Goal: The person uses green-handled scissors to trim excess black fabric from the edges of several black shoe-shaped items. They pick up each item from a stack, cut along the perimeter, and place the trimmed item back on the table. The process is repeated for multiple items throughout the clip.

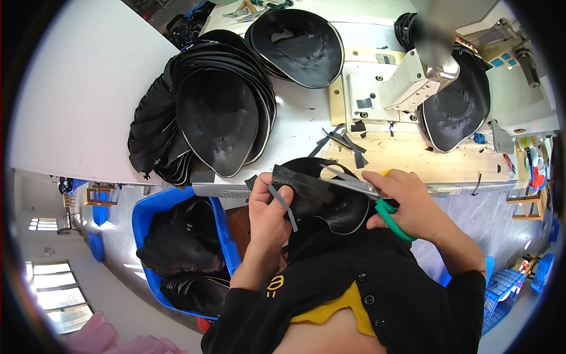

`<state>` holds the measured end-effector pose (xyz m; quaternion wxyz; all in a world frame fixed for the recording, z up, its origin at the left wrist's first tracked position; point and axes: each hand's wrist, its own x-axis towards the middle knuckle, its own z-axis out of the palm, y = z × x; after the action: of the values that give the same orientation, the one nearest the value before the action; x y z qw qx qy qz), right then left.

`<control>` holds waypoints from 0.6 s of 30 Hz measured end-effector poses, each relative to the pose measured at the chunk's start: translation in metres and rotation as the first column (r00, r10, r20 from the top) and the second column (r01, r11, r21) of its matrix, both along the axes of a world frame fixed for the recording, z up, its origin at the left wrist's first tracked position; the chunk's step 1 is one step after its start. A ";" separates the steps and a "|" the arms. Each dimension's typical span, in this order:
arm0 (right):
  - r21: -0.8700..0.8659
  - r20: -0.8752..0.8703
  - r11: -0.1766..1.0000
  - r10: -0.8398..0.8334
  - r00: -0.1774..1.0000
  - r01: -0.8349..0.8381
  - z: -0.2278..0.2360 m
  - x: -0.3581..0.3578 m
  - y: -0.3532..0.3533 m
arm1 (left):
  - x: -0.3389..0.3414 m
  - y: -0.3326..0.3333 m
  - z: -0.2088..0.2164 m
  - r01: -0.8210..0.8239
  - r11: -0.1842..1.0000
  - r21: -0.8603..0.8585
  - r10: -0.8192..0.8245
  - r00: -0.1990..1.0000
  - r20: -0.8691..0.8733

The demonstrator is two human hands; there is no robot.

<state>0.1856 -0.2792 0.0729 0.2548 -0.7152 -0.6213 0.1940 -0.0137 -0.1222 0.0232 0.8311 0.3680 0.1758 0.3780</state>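
My right hand (410, 203) grips a pair of scissors (386, 218) with green handles. Their metal blades point left and lie over a wide black strip (303, 184). Pinched between the thumb and fingers of my left hand (270, 209) is the near end of that strip, with a narrow grey strip (284, 207) dangling by the thumb. Under both hands, at the table's front edge and partly over my lap, rests a black moulded cup-shaped piece (348, 212) with a pale edge. The strip and my hands hide part of it.
Stacks of black cup-shaped pieces (218, 118) stand on the white table at left, with another stack (298, 47) behind. A sewing machine (407, 85) is at the right, one piece (457, 106) beside it. Black scraps (348, 144) litter the wooden board. A blue bin (230, 245) holds more pieces.
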 end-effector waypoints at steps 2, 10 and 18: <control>0.021 -0.014 0.999 0.042 0.999 -0.042 -0.006 -0.004 0.002 | 0.001 0.001 0.003 0.015 1.000 -0.001 -0.015 1.000 0.017; 0.143 0.234 0.987 0.036 0.971 -0.071 0.001 -0.014 0.010 | 0.000 -0.004 0.000 -0.018 0.999 0.038 0.018 1.000 -0.015; 0.070 0.210 0.994 0.069 0.975 -0.086 0.000 -0.007 0.006 | 0.001 -0.001 -0.004 -0.007 0.999 0.043 0.010 0.998 -0.055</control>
<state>0.1781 -0.2737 0.0730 0.2090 -0.6961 -0.6790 0.1036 -0.0129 -0.1232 0.0189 0.8163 0.3952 0.1923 0.3748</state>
